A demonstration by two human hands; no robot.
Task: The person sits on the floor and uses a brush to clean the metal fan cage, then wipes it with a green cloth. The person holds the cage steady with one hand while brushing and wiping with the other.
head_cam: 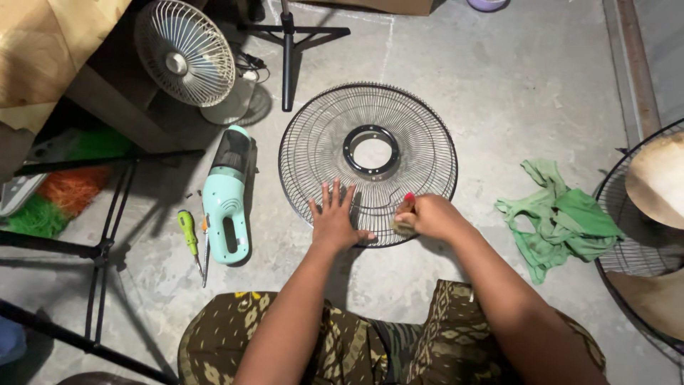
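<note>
Knees in patterned cloth frame my arms. Left hand pressed flat, grip released, steadying fan grille on concrete floor; right hand clenched on small brush. Short strokes along wires advisable.

Left hand flat on the fan grille; right hand grips perhaps a brush.

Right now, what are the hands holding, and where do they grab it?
The right hand grips a small brush; where on it cannot be told. The left hand holds nothing, pressing flat on the black fan grille.
</note>
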